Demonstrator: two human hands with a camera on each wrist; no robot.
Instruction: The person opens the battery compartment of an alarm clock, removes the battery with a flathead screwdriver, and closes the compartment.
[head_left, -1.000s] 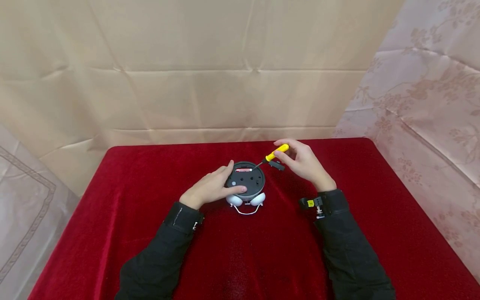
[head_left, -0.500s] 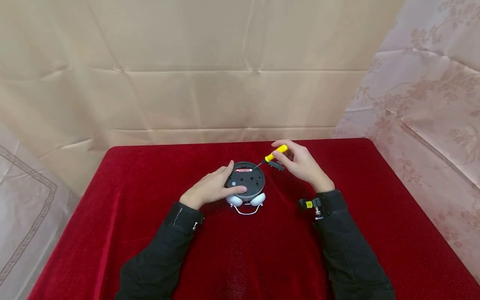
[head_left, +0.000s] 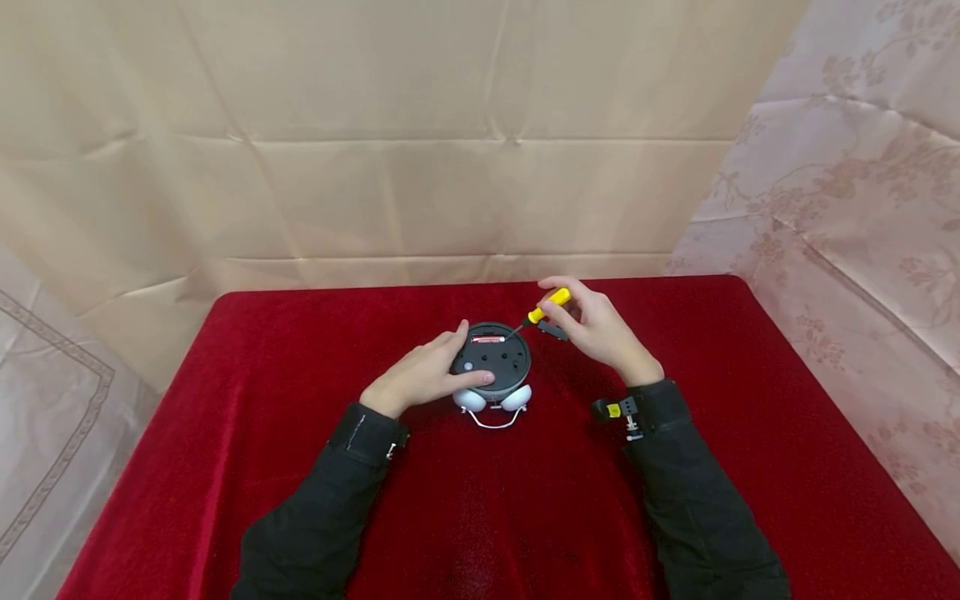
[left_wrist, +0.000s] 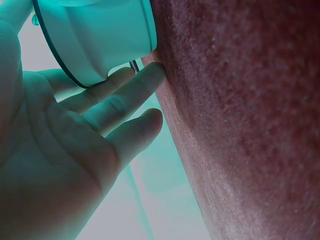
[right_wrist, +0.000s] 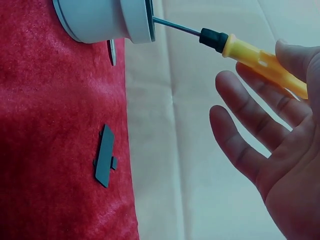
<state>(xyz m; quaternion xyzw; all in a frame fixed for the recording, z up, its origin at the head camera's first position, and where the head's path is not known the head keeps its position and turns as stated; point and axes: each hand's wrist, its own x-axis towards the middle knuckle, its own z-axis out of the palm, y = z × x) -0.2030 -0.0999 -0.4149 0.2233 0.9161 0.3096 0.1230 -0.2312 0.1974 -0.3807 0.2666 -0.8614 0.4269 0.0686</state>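
Observation:
A round alarm clock lies face down on the red cloth, its black back up and its two white bells towards me. One battery shows in its uncovered compartment. My left hand holds the clock from the left, thumb across the back and fingers along the side; the left wrist view shows the fingers by the clock's white casing. My right hand grips the yellow handle of a screwdriver. The screwdriver slants down, its tip at the right end of the battery compartment.
A small black battery cover lies on the red cloth just right of the clock, below the right hand. Behind the table hangs a beige curtain. Patterned cloth hangs on the right.
The right hand and the screwdriver's handle have shifted slightly left, and the screwdriver stands a little steeper. Its tip stays at the compartment. The left hand and the clock have hardly moved.

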